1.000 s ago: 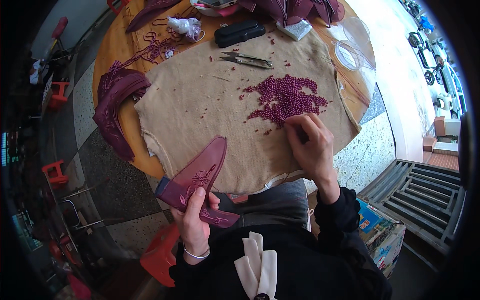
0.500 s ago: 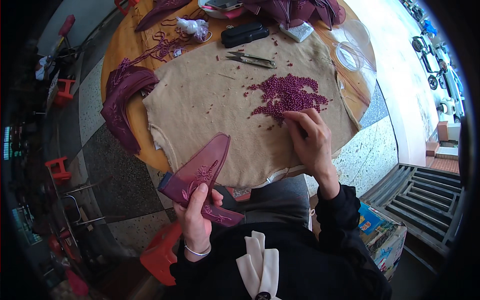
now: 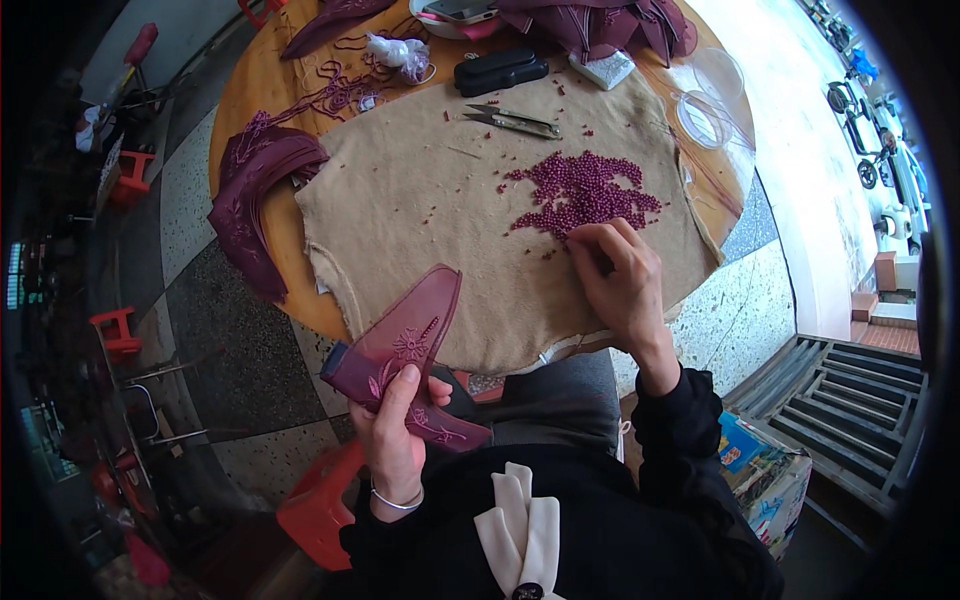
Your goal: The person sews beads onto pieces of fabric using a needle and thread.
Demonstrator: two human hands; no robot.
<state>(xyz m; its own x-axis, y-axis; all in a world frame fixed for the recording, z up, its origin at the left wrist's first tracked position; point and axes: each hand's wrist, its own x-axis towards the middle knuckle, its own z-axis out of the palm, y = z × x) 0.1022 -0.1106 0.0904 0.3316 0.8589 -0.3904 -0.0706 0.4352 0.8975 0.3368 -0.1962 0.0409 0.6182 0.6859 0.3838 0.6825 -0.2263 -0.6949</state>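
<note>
My left hand (image 3: 392,440) grips a maroon, sheer fabric piece (image 3: 425,305) with flower embroidery and a short row of beads, the thumb pressed on top. A dark blue edge shows at the fabric's left side. At the near edge of a heap of small purple-red beads (image 3: 580,190), my right hand (image 3: 625,275) has thumb and forefinger pinched together. Whatever sits between those fingertips is too small to make out. The beads lie on a tan cloth (image 3: 420,240) spread over a round wooden table (image 3: 232,110). Beyond them rest thread snips (image 3: 515,122).
Stacked maroon fabric pieces (image 3: 245,215) hang over the table's left edge; more maroon fabric (image 3: 600,25) lies at the back. A black case (image 3: 500,72), tangled maroon thread (image 3: 325,100) and a clear round container (image 3: 703,118) lie around. A red stool (image 3: 325,510) stands at lower left.
The table and its things appear slightly further right in the picture. Both hands stay almost where they were, the left still holding the fabric piece and the right still pinched by the beads.
</note>
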